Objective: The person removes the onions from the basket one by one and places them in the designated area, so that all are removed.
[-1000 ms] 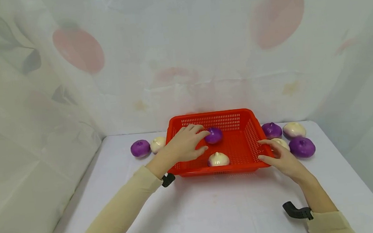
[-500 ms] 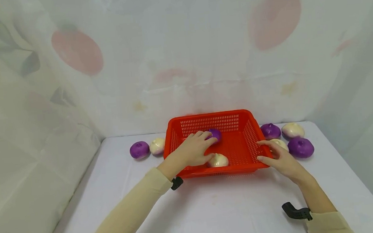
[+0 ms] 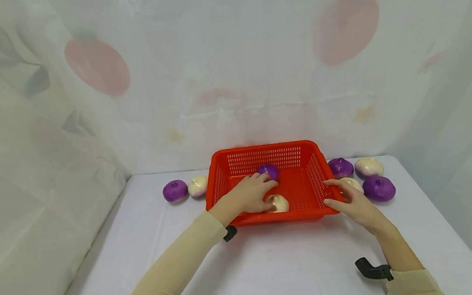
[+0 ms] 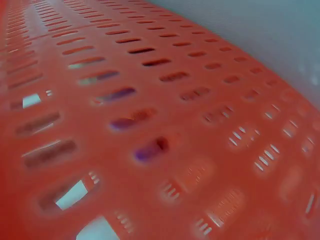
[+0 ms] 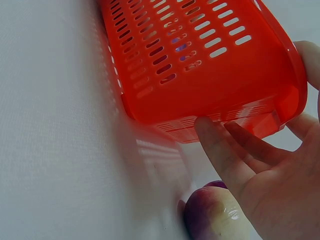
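Note:
In the head view a red plastic basket (image 3: 296, 215) stands on the table. Inside it a purple turnip (image 3: 269, 171) lies toward the back and a white turnip (image 3: 280, 203) near the front wall. My left hand (image 3: 246, 196) reaches in over the front left of the basket, its thumb at the white turnip and its fingers spread just short of the purple one. No grasp on either shows. On the right, my right hand (image 3: 356, 205) holds the basket's side, with thumb and a finger over the rim. The right wrist view shows other fingers against the outer wall (image 5: 215, 95).
Left of the basket lie a purple turnip (image 3: 175, 190) and a white one (image 3: 198, 187). Several more, among them a large purple turnip (image 3: 379, 188), sit to its right, one close under my right hand. A cloth backdrop (image 3: 229, 73) rises behind the table (image 3: 280, 265).
My left hand has moved right and toward the front of the basket, down to the white turnip. My right hand stays at the basket's right rim.

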A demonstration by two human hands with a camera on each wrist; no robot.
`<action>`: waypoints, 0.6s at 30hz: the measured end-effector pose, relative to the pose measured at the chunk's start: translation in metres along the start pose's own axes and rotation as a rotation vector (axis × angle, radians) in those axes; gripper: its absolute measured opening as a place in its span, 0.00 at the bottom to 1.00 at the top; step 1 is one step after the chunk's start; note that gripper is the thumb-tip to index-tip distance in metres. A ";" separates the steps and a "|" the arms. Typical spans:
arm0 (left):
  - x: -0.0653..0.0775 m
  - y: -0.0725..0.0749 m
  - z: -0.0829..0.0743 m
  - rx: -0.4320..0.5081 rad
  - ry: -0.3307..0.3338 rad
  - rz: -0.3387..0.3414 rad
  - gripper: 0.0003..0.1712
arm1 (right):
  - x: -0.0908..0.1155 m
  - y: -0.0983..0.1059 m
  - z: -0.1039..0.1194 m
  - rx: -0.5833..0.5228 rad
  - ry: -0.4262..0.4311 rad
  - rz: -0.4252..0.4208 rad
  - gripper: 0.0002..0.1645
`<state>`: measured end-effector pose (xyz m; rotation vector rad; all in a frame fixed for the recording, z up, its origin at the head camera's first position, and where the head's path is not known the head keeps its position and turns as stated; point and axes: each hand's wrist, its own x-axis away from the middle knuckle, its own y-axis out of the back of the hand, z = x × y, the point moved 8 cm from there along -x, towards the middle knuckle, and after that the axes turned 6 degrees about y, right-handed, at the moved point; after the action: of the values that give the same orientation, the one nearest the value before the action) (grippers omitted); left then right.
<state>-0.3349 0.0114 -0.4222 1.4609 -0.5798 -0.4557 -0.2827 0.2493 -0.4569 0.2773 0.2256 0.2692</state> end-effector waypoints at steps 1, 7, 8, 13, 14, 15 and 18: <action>-0.001 0.000 -0.001 0.004 -0.004 0.000 0.38 | 0.000 0.000 0.000 -0.002 0.002 0.000 0.36; -0.007 -0.005 -0.013 -0.065 -0.053 -0.005 0.34 | 0.000 0.000 -0.002 -0.014 0.004 -0.002 0.36; -0.008 -0.006 -0.015 -0.080 -0.061 -0.003 0.33 | 0.000 0.000 -0.003 -0.018 0.001 -0.002 0.36; -0.012 -0.015 -0.016 -0.086 -0.050 0.013 0.34 | 0.000 -0.001 -0.003 -0.027 -0.006 -0.001 0.36; -0.013 -0.016 -0.016 -0.084 -0.045 0.015 0.35 | 0.000 0.000 -0.003 -0.025 -0.005 -0.002 0.35; -0.015 -0.017 -0.016 -0.083 -0.039 0.017 0.35 | 0.000 0.000 -0.003 -0.023 -0.003 -0.004 0.35; -0.019 -0.018 -0.016 -0.082 -0.026 0.025 0.36 | 0.000 0.000 -0.002 -0.020 -0.005 -0.005 0.35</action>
<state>-0.3382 0.0346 -0.4424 1.3694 -0.5928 -0.4737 -0.2833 0.2499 -0.4585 0.2576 0.2182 0.2656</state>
